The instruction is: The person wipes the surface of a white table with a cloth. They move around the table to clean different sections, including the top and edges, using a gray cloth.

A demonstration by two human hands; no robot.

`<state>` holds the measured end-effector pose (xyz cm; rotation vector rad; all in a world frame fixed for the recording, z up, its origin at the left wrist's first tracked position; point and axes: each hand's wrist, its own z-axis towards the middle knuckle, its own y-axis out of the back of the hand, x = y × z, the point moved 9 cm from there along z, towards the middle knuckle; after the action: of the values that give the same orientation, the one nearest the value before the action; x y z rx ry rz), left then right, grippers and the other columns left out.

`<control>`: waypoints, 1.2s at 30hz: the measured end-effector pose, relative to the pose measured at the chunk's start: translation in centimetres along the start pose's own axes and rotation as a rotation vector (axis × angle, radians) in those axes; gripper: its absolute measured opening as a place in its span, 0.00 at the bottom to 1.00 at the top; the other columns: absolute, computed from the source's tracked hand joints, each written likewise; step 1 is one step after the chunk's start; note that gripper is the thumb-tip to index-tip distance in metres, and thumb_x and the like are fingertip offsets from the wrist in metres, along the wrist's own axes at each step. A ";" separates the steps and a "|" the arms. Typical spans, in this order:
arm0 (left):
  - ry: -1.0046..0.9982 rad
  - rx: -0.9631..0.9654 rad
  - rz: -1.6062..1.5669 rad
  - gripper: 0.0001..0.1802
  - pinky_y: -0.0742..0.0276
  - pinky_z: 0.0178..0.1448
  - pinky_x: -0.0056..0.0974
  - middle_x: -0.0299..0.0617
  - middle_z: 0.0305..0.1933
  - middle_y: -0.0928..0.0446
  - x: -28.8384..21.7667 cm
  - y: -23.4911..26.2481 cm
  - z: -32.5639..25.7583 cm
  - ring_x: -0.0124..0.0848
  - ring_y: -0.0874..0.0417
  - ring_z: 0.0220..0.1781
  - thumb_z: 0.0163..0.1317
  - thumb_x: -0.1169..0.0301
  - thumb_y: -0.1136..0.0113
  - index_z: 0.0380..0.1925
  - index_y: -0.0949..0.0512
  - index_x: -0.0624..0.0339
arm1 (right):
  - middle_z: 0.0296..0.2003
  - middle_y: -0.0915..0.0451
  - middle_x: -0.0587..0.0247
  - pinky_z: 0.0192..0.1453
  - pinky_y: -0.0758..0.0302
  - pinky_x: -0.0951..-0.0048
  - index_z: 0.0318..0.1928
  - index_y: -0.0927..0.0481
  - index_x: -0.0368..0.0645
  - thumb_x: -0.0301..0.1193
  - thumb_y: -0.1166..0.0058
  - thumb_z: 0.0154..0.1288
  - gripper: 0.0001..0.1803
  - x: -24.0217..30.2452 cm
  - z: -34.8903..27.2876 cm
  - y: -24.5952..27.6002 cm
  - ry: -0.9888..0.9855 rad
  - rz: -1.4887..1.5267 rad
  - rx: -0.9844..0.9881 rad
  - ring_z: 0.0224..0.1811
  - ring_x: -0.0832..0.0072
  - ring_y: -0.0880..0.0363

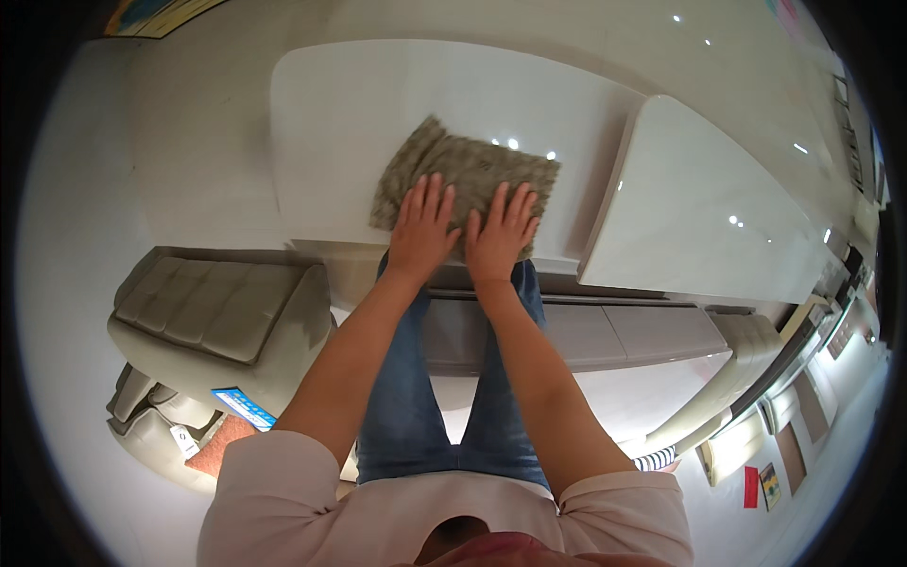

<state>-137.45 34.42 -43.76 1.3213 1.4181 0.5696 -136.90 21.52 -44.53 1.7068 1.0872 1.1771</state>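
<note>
A greyish-brown textured cloth (477, 168) lies spread on a glossy white tabletop (340, 123), its upper left corner bunched into folds. On the cloth's left part rests my left hand (423, 231), palm down, fingers stretched out and pointing away from me. My right hand (501, 234) presses flat on the right part, its fingers slightly spread. The two thumbs point toward each other with a small gap between them. Part of the cloth's near edge is hidden beneath my hands and wrists.
A second white tabletop section (699, 203) stands at the right, its edge beside the first. Below the near edge are grey drawer fronts (576, 331). A tufted grey-beige sofa (222, 302) sits at the left, with an orange cushion (222, 444) and a blue sign (244, 408) nearer me.
</note>
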 end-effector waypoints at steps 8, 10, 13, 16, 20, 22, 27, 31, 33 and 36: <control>0.209 -0.132 0.096 0.43 0.46 0.81 0.56 0.58 0.81 0.51 10.9 4.5 -0.7 0.58 0.51 0.82 0.68 0.50 0.38 0.76 0.41 0.58 | 0.78 0.49 0.41 0.79 0.53 0.38 0.74 0.36 0.42 0.43 0.43 0.70 0.37 12.4 5.3 -0.9 0.467 0.153 0.017 0.81 0.44 0.54; 0.212 -0.239 0.123 0.43 0.45 0.79 0.58 0.60 0.81 0.50 13.7 6.6 2.3 0.59 0.50 0.81 0.68 0.50 0.38 0.76 0.40 0.58 | 0.78 0.48 0.43 0.79 0.52 0.40 0.74 0.35 0.43 0.45 0.43 0.70 0.37 15.2 9.0 -0.8 0.566 0.168 -0.045 0.81 0.46 0.53; 0.192 -0.370 0.176 0.42 0.46 0.79 0.60 0.63 0.80 0.50 17.6 9.2 6.6 0.61 0.50 0.81 0.70 0.47 0.42 0.76 0.42 0.57 | 0.76 0.41 0.51 0.81 0.51 0.46 0.74 0.33 0.48 0.50 0.47 0.71 0.36 19.1 14.9 -0.7 0.655 0.094 -0.161 0.81 0.54 0.50; 0.140 -0.470 0.224 0.42 0.48 0.79 0.60 0.61 0.80 0.49 19.4 11.3 10.5 0.62 0.50 0.81 0.71 0.44 0.46 0.77 0.42 0.54 | 0.74 0.36 0.58 0.81 0.50 0.51 0.73 0.31 0.53 0.53 0.50 0.72 0.34 20.8 19.0 0.0 0.652 0.018 -0.264 0.80 0.57 0.46; 0.099 -0.439 0.265 0.43 0.50 0.80 0.59 0.56 0.80 0.47 18.5 12.4 14.3 0.58 0.50 0.82 0.71 0.39 0.48 0.77 0.42 0.51 | 0.64 0.25 0.63 0.76 0.42 0.55 0.68 0.26 0.55 0.54 0.51 0.72 0.30 18.5 21.6 0.4 0.610 0.077 -0.216 0.71 0.60 0.33; 0.119 -0.191 0.187 0.50 0.54 0.83 0.54 0.50 0.80 0.44 17.0 12.9 17.7 0.54 0.50 0.82 0.60 0.41 0.35 0.77 0.41 0.53 | 0.58 0.20 0.64 0.72 0.38 0.56 0.65 0.23 0.54 0.54 0.50 0.72 0.28 16.5 22.3 1.4 0.556 -0.020 -0.183 0.64 0.61 0.26; -0.010 0.006 0.288 0.44 0.54 0.82 0.57 0.50 0.82 0.48 11.8 10.5 21.0 0.52 0.52 0.83 0.70 0.38 0.48 0.78 0.44 0.46 | 0.55 0.19 0.63 0.69 0.34 0.56 0.61 0.20 0.54 0.51 0.47 0.70 0.25 10.0 23.1 4.2 0.512 -0.060 -0.286 0.60 0.62 0.24; -0.029 -0.073 0.229 0.43 0.58 0.84 0.55 0.46 0.83 0.51 4.6 8.5 22.0 0.48 0.55 0.84 0.70 0.41 0.47 0.79 0.46 0.45 | 0.67 0.27 0.60 0.78 0.43 0.54 0.68 0.26 0.51 0.50 0.48 0.72 0.30 3.6 22.4 6.2 0.430 -0.064 -0.304 0.73 0.61 0.34; -0.070 -0.097 0.190 0.43 0.60 0.84 0.55 0.46 0.84 0.53 0.9 7.6 22.1 0.48 0.57 0.85 0.71 0.42 0.47 0.79 0.46 0.45 | 0.71 0.32 0.58 0.79 0.45 0.53 0.71 0.31 0.48 0.50 0.50 0.73 0.33 -0.1 21.7 7.3 0.337 -0.085 -0.332 0.76 0.59 0.40; -0.126 -0.129 0.157 0.42 0.62 0.85 0.54 0.45 0.84 0.55 -2.5 6.3 21.4 0.47 0.59 0.85 0.72 0.43 0.48 0.79 0.47 0.46 | 0.77 0.43 0.51 0.80 0.49 0.48 0.76 0.39 0.44 0.51 0.53 0.76 0.37 -3.8 20.1 7.7 0.229 -0.105 -0.309 0.81 0.53 0.51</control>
<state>-116.13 27.34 -44.24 1.3486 1.1627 0.6588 -116.89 12.89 -43.94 1.2880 1.0522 1.4163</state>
